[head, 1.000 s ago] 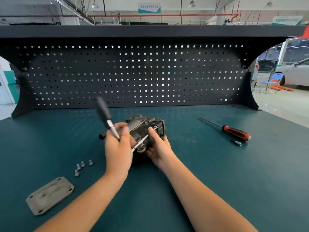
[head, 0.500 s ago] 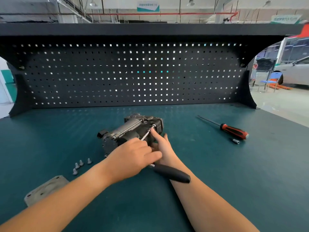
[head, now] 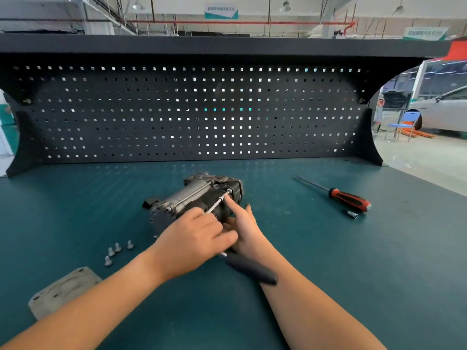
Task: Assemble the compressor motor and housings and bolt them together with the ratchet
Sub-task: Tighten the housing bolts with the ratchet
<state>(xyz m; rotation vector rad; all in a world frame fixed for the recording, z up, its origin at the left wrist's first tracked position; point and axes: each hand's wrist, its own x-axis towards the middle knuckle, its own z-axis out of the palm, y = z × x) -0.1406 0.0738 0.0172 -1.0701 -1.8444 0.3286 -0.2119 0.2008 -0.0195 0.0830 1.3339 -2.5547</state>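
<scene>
where the compressor (head: pixel 192 198) lies: middle of the bench (head: pixel 353 274), on its side.
left hand (head: pixel 194 238): fingers curled round the ratchet (head: pixel 250 271); shaft tip at the compressor's 2 o'clock end, black handle towards 5 o'clock.
right hand (head: pixel 243 223): forefinger straight, touching the shaft tip; grips nothing.
loose bolts (head: pixel 116 251): four, 8 o'clock of the compressor.
screwdriver (head: pixel 346 198): 3 o'clock.

Compressor (head: pixel 194 198) at mid-bench (head: pixel 353 274), my hands just before it.
My left hand (head: pixel 194 238) lies over the ratchet (head: pixel 250 270), whose handle crosses my right wrist; my right hand (head: pixel 242 228) touches the compressor's right end. Bolts (head: pixel 117 248) and cover plate (head: pixel 63 289) lie left, nearer me; screwdriver (head: pixel 348 198) and socket (head: pixel 351 214) right; pegboard (head: pixel 177 117) behind.
</scene>
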